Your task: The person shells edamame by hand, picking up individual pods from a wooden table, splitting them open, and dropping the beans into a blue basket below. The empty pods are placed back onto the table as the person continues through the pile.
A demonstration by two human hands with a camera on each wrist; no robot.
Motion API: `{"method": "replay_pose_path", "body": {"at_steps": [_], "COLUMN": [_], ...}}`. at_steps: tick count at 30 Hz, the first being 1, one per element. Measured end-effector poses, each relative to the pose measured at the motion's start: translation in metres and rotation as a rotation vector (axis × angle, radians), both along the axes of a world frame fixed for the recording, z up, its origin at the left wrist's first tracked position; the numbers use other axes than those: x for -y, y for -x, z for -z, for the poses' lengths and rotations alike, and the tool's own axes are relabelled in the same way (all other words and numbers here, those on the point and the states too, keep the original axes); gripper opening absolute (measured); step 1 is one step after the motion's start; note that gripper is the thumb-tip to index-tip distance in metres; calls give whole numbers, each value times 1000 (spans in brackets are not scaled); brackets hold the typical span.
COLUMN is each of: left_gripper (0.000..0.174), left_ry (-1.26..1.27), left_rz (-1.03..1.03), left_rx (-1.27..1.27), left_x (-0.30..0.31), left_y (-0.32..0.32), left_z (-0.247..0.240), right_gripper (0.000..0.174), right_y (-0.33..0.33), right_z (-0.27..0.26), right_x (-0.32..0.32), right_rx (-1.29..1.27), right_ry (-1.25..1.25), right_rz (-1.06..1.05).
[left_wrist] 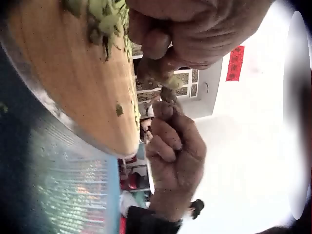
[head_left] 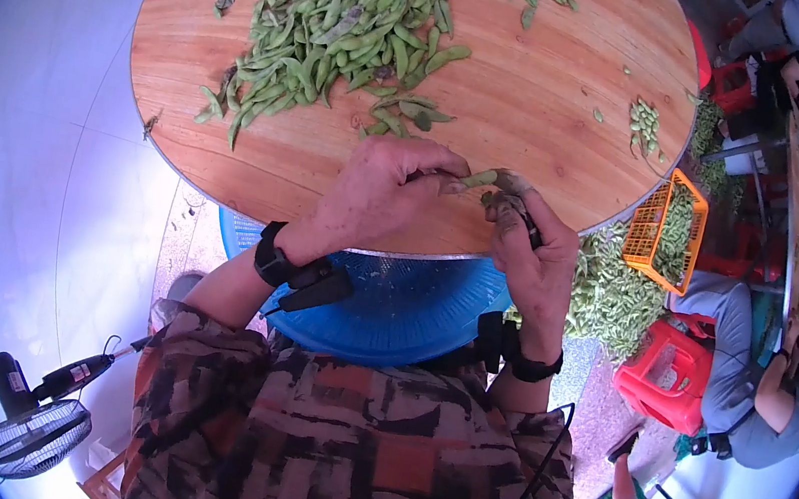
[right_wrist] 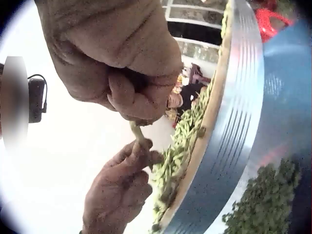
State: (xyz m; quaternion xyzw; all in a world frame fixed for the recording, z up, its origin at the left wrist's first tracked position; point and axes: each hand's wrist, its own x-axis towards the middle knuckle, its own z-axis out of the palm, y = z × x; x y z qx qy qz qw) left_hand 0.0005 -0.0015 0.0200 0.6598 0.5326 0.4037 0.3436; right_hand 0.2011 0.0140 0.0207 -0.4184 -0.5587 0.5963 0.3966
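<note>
Over the near edge of the round wooden table (head_left: 531, 95), a green soybean pod (head_left: 479, 178) spans the gap between both hands. My left hand (head_left: 382, 187) pinches one end of it between thumb and forefinger. With thumb and fingers, my right hand (head_left: 540, 253) grips the other end; a small dark patch shows between its curled fingers, its kind unclear. In the right wrist view the pod (right_wrist: 138, 132) stretches between the two sets of fingertips. A large heap of soybean pods (head_left: 336, 39) lies beyond the left hand, with a few loose pods close by.
A blue plastic basket (head_left: 390, 319) sits below the table edge at my lap. Shelled beans (head_left: 644, 126) form a small pile at the table's right. To the right are an orange crate (head_left: 665, 229), pods on the floor (head_left: 606, 287), a red stool (head_left: 665, 375) and seated people.
</note>
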Motion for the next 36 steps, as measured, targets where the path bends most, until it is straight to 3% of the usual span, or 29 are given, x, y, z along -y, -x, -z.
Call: {"method": "replay_pose_path", "body": {"at_steps": [3, 6, 7, 9, 13, 15, 16, 18, 21, 25, 28, 30, 36], "left_gripper": [27, 26, 26, 25, 18, 9, 9, 8, 17, 20, 10, 23, 22], "left_ry": [162, 210, 210, -120, 54, 480, 480, 661, 714, 696, 624, 644, 703], "left_rz": [-17, -38, -38, -12, 18, 83, 84, 243, 326, 354, 288, 278, 397], "left_rx": [117, 144, 145, -42, 96, 473, 472, 1032, 1258, 1263, 1192, 1198, 1269], "left_x": [2, 4, 4, 4, 5, 6, 7, 12, 15, 13, 13, 16, 14], "left_y": [-2, -6, -6, -6, -2, 2, 1, 0, 1, 0, -1, 2, 2], "left_z": [-2, -4, -2, 5, 11, 11, 13, 24, 42, 46, 50, 56, 34], "right_gripper": [31, 30, 30, 28, 26, 25, 25, 25, 26, 26, 25, 24, 24], "right_y": [3, 6, 7, 7, 0, -8, -12, -17, -15, -13, -9, -6, -6], "right_z": [-6, -5, -4, 1, 4, 5, 9, 20, 18, 15, 7, 1, 2], "right_x": [1, 0, -1, -1, -4, -8, -11, -17, -16, -12, -8, -6, -7], "right_rx": [-150, -170, -170, -81, -96, -310, -310, -587, -603, -600, -442, -387, -319], "right_ry": [158, 152, 152, 38, 34, 261, 260, 459, 492, 476, 309, 210, 170], "right_rz": [-63, -77, -77, -48, -87, -186, -185, -356, -345, -335, -265, -243, -236]}}
